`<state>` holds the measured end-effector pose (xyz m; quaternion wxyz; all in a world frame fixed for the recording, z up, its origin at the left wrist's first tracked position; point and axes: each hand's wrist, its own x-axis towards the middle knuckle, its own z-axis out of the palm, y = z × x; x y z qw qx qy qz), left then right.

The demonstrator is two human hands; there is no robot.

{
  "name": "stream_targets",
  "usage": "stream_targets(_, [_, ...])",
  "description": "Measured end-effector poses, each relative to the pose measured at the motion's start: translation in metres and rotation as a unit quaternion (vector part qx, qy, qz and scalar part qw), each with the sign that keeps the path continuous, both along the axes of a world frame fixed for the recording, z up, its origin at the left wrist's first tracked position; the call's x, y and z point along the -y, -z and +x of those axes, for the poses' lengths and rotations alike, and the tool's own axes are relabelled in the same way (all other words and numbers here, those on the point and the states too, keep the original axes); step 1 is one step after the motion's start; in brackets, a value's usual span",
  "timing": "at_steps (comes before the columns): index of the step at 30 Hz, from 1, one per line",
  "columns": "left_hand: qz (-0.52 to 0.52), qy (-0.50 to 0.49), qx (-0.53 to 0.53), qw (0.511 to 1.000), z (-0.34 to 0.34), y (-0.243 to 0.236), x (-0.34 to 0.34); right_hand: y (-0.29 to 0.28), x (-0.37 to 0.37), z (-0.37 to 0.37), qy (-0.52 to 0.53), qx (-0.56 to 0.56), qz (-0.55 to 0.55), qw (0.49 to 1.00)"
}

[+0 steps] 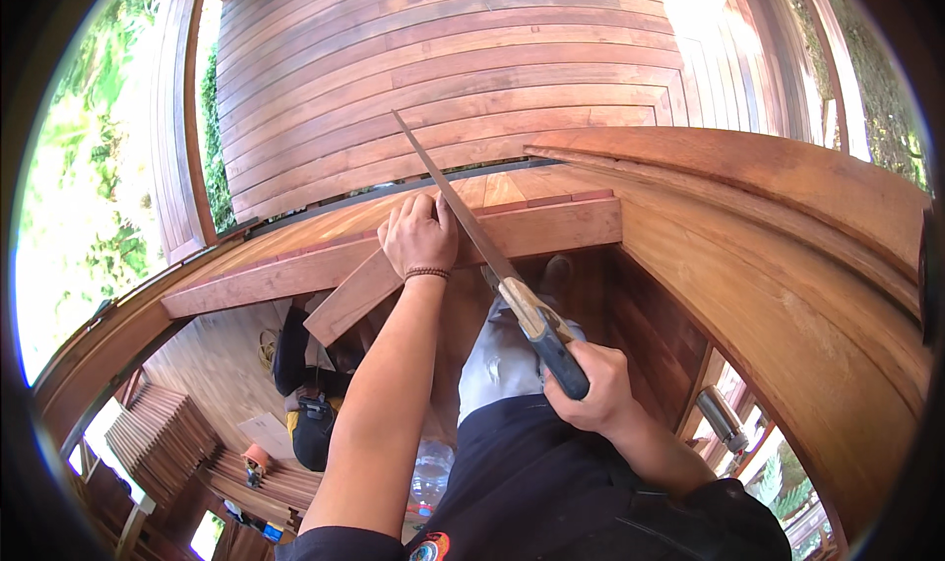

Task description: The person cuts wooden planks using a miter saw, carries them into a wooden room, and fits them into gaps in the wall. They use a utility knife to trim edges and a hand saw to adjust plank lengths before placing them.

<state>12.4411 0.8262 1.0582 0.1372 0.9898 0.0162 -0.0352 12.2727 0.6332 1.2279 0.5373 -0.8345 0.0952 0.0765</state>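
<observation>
My right hand (594, 389) is closed round the dark grip of a handsaw (479, 238), whose handle is part wood-coloured, part black. Its long narrow blade slants up and to the left, passing just right of my left hand (419, 236). That hand, with a beaded bracelet at the wrist, has its fingers wrapped over a short wooden board (352, 297). The board lies at an angle across a long reddish beam (561, 228), its lower end sticking out toward me. Whether the saw teeth touch the wood cannot be made out.
A plank deck (463, 59) spreads beyond the beam. At right runs a curved wooden rail (748, 217). Below left are another person (313, 428), stacked boards (162, 433) and an orange pot (256, 458). A clear plastic bottle (430, 472) stands beside my left forearm.
</observation>
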Motion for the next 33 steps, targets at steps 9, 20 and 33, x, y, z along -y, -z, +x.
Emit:
stream_targets(9, [-0.001, 0.007, 0.005, 1.0, 0.001, 0.004, -0.002, -0.001, -0.002, -0.003, -0.002, -0.029, 0.014, 0.999])
stream_targets(20, [0.007, 0.012, 0.003, 1.0, 0.001, 0.004, -0.002, 0.002, -0.001, 0.004, 0.013, -0.024, 0.03, 0.999])
stream_targets(33, [-0.098, 0.058, 0.015, 0.993, -0.007, -0.02, -0.012, 0.005, 0.034, -0.016, 0.066, -0.046, -0.036, 0.996])
